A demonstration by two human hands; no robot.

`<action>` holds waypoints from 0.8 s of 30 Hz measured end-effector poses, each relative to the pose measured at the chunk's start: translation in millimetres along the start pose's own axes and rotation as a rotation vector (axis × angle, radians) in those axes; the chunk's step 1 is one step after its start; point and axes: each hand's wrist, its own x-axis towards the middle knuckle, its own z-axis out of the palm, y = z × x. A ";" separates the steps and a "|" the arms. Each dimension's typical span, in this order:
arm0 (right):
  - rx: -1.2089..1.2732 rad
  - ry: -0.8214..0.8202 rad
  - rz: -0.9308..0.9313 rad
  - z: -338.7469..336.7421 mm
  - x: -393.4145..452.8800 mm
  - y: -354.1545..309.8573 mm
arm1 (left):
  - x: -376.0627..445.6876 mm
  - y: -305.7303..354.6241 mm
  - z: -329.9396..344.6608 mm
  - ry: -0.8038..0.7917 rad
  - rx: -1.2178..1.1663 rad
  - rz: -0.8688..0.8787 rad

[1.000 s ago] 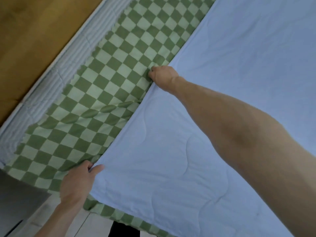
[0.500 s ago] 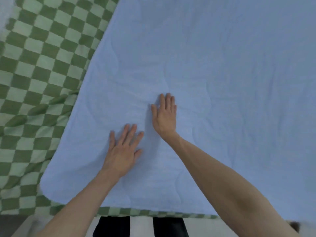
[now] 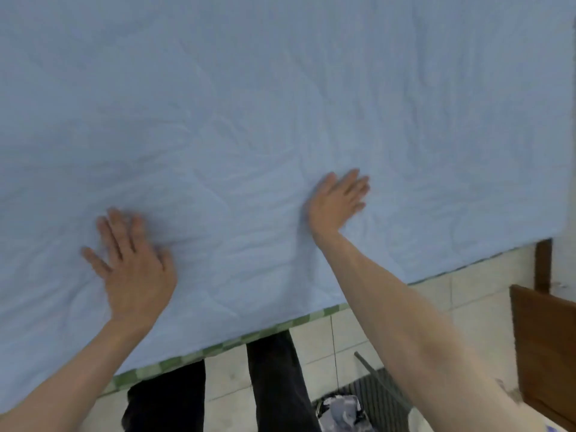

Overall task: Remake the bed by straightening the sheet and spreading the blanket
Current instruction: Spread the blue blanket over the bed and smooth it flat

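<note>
One pale blue quilted blanket [image 3: 280,104] covers the bed, with one green-and-white checked sheet [image 3: 174,363] showing as a strip along its near edge. Two bare hands lie flat on it, the left hand [image 3: 134,269] and the right hand [image 3: 336,201]. Two dark trouser legs [image 3: 274,385] stand on the tiled floor [image 3: 349,332], near one brown wooden panel [image 3: 545,353].

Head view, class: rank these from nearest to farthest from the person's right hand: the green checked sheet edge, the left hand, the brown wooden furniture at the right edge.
Measured from the right hand, flat on the blue blanket:
1. Green checked sheet edge, just below it along the near side of the bed.
2. Left hand, to the left on the blanket.
3. Brown wooden furniture, far right beside the bed.
</note>
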 end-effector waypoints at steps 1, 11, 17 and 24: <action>0.012 -0.021 -0.203 1.3 13.6 -22.1 | -1.6 40.9 14.8 0.048 -0.004 0.175; -0.004 -0.013 -0.088 -43.6 121.4 259.1 | -22.5 170.5 129.9 -0.024 0.230 1.173; -0.023 -0.094 -0.041 -103.6 171.4 282.5 | -39.2 224.3 90.8 -0.283 0.375 1.579; -0.216 -0.129 -1.036 -107.8 299.5 163.8 | -23.7 468.3 128.9 -0.071 0.141 0.720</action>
